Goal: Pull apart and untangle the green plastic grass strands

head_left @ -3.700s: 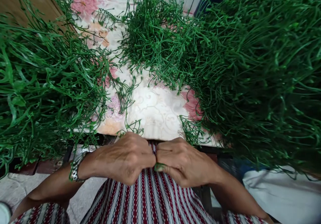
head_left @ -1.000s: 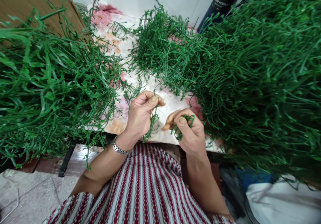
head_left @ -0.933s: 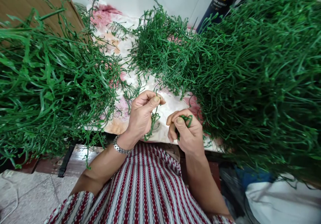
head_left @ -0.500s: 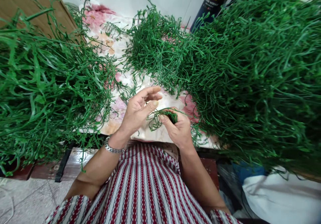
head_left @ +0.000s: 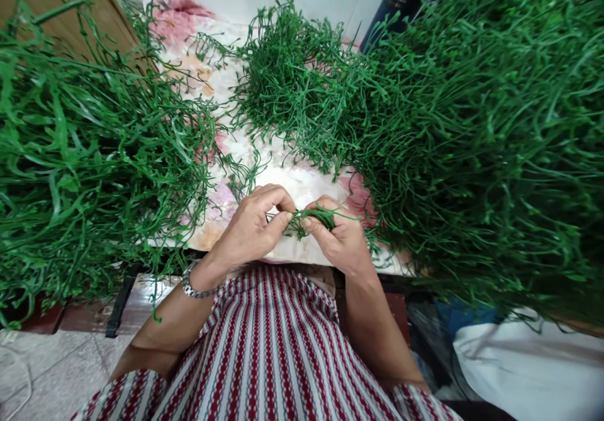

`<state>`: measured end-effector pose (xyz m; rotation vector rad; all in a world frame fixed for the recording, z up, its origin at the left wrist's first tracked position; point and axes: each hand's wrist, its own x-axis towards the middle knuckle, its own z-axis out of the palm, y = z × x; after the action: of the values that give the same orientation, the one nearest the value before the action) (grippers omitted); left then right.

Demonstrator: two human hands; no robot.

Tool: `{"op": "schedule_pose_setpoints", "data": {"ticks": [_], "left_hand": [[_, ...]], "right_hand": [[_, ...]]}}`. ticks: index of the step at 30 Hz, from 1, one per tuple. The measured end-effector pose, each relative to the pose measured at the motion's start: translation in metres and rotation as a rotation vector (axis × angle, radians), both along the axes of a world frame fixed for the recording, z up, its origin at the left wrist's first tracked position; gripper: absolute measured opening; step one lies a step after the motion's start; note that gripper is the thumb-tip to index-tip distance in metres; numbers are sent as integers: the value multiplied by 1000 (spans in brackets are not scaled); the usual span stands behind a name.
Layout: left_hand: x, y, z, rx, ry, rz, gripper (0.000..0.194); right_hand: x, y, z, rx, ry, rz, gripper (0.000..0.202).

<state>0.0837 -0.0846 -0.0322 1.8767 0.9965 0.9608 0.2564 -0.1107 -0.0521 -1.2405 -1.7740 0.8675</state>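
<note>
My right hand (head_left: 342, 235) is wrapped round a small bunch of thin green stems (head_left: 325, 215) near the table's front edge. Thumb and forefinger of my left hand (head_left: 257, 223), which has a metal watch at its wrist, pinch the tips at the bunch's left end. Several stem ends show between the two hands. A large heap of green stems (head_left: 491, 144) lies to the right and joins a smaller pile (head_left: 292, 81) behind my hands. Leafier, wider green pieces (head_left: 85, 169) are heaped on the left.
A floral cloth (head_left: 278, 179) covers the table. A dark blue vacuum cup (head_left: 396, 5) stands at the back by the white tiled wall. A wooden panel (head_left: 113, 24) is at back left, a white bag (head_left: 523, 358) at lower right.
My left hand has come down and closed on the tips of the bunch; its fingers were apart before. My right hand still holds the bunch.
</note>
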Motion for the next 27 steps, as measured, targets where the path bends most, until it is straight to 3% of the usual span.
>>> {"op": "schedule_pose_setpoints", "data": {"ticks": [5,12,16,24,27], "left_hand": [[1,-1,-1,-119,32,-27,8],[2,1,-14,-135,-32,-23,14],[-2,-1,-15,-110,87,-3,12],[6,-8,-19,44,225,110,13],[3,-10,-16,99,255,71,14]], "right_hand": [[-5,0,1,69,-62,14,6],[-6,-1,-4,61,-62,25,8],[-5,-1,-4,63,-105,2,9],[-15,-5,-12,-136,33,-105,21],[-13,-4,-11,-122,23,-39,20]]}}
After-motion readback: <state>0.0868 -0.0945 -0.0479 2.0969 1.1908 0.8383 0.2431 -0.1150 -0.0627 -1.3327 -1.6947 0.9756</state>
